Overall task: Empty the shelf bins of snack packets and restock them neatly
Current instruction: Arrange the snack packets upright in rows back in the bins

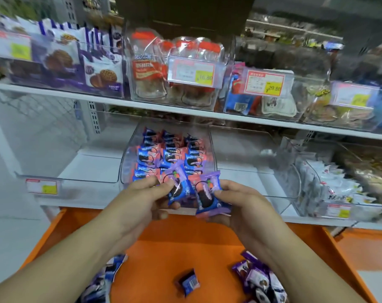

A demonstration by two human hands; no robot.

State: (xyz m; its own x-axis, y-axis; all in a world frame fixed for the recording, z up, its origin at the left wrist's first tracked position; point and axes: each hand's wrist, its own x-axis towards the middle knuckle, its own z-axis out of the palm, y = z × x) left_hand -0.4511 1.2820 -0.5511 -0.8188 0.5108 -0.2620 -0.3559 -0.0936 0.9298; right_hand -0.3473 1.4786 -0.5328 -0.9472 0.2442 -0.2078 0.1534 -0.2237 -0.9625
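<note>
Clearly, both hands were busy in front of the clear bin [129, 158] on the lower shelf [91, 162]. The left hand [142, 197] pinched one packet [178, 189] between thumb and fingers, and the right hand [240, 206] pinched another packet [207, 193], both just at the bin's open front. Inside, packets already stood in tidy rows [170, 154]. To do this step well, I think each packet should go in upright, face forward, pressed against the row behind it. More loose packets [257, 278] lay below in the orange tray [185, 241], waiting for restocking.
</note>
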